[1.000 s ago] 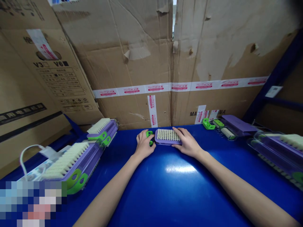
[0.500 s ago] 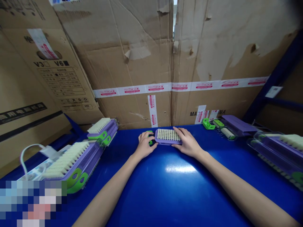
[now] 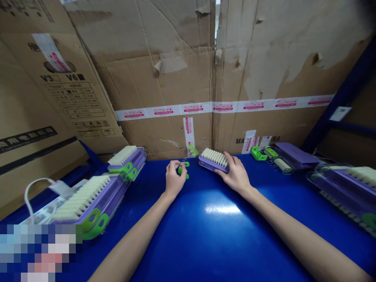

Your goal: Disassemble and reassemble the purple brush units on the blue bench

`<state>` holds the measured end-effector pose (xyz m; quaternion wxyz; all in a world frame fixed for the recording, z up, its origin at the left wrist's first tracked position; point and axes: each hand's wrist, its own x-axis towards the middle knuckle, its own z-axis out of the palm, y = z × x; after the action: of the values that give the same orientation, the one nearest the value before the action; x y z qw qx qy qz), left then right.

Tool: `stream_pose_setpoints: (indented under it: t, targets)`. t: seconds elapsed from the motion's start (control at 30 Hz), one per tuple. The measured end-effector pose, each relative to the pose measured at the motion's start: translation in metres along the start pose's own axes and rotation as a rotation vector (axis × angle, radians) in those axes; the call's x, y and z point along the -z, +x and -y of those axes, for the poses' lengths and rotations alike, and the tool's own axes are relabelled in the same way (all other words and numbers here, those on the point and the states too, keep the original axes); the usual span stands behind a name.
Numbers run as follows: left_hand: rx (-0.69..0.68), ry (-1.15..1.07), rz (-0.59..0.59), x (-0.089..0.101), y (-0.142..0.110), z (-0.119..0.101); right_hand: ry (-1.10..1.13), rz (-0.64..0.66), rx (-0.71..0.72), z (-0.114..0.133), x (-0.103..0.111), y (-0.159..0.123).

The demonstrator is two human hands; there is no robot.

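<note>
My right hand (image 3: 237, 172) grips the right end of a purple brush (image 3: 214, 159) with cream bristle tufts facing up; its left end is tilted up, and the thumb lies along the near side. To the left, my left hand (image 3: 175, 178) has thumb and fingertips pinched together; what they hold, if anything, is too small to make out. Right behind those fingertips is a bright green plastic piece (image 3: 187, 164), partly hidden by the hand. Beyond it, a blurred light green piece (image 3: 192, 151) with thin wire-like lines shows against the cardboard.
Purple-and-green brushes (image 3: 88, 196) in clear packaging lie along the left, beside a white cable (image 3: 29, 192). At right are a green bracket (image 3: 259, 154), a purple case (image 3: 295, 154) and more packaged brushes (image 3: 349, 188). Cardboard (image 3: 164, 78) walls the blue table (image 3: 205, 243) at the back.
My left hand has come away from the brush and its fingers have pinched together. The brush has tilted, still in my right hand. A blurred green piece now shows behind.
</note>
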<state>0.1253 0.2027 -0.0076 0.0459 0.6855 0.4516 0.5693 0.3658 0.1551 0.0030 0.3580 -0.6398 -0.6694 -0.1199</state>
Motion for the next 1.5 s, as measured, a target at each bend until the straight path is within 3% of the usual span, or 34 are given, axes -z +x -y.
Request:
stream_pose_setpoints:
  t: [0.23,0.43,0.63,0.73,1.1,1.5]
  targets:
    - [-0.085,-0.063,0.005,-0.001,-0.002,-0.001,-0.069,0.035,0.022,0.010,-0.009,-0.001]
    - [-0.404,-0.009,0.040,-0.001,-0.002,-0.007,-0.041,0.097,0.040,0.006,-0.018,0.001]
    - [-0.657,-0.047,0.130,0.001,-0.004,-0.017,0.267,-0.022,0.143,0.007,-0.006,0.005]
    - [-0.687,-0.054,0.141,0.001,-0.005,-0.019,0.450,-0.063,0.124,0.014,0.003,0.005]
    - [-0.588,0.017,0.070,-0.001,-0.006,-0.014,0.926,-0.067,-0.217,0.020,0.014,0.007]
    - [-0.752,0.162,0.136,0.006,-0.004,-0.021,0.947,0.026,-0.301,0.029,0.020,0.005]
